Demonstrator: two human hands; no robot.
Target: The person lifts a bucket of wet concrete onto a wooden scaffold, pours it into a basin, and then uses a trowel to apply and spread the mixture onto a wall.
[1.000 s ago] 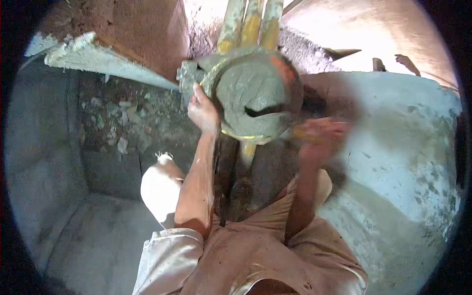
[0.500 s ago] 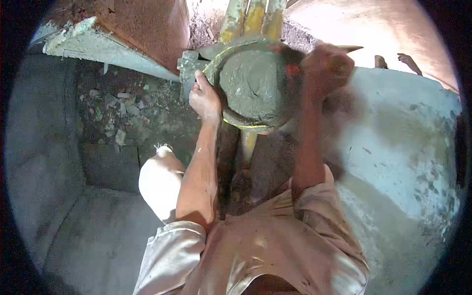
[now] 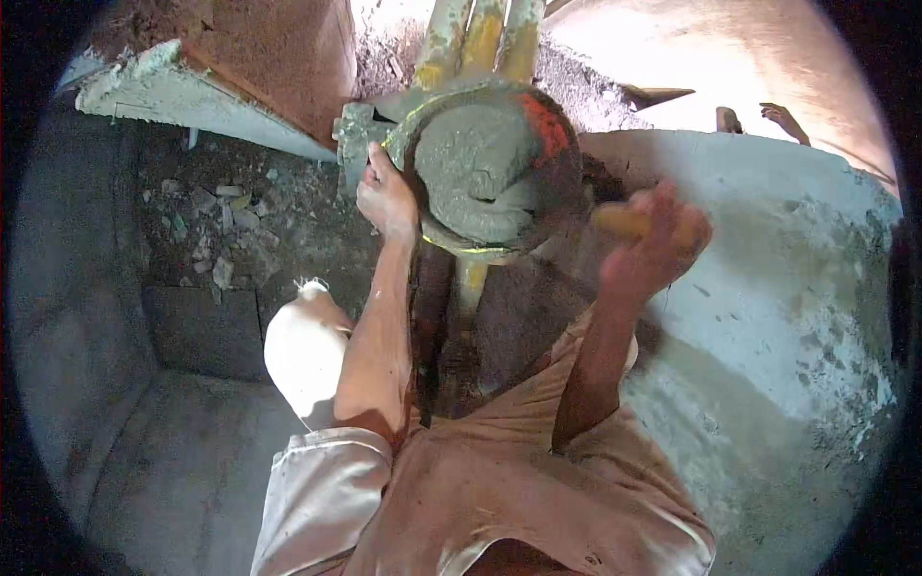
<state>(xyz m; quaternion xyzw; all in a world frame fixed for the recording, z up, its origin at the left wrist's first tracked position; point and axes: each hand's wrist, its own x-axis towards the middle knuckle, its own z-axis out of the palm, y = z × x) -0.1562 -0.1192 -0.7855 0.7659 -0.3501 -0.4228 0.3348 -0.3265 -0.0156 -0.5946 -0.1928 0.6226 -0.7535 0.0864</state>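
With the left hand (image 3: 387, 199), clamps fingers on the left rim of a round pan (image 3: 545, 127) of wet grey paste (image 3: 466, 163), over yellow pipes (image 3: 483, 40) visible past its far and near edges. With the right hand (image 3: 655, 242), blurred, closes fingers round a yellowish handle (image 3: 618, 221) just beside the pan's right edge.

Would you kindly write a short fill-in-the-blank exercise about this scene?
In the picture, the left hand is at the ____ edge of the round container.
The wet mix inside it is ____ in colour.
The right hand, gripping a yellowish handle, is to the ____ of the container.
Beyond it, ____ yellow-stained bars lie side by side.

Missing words: left; grey; right; three.
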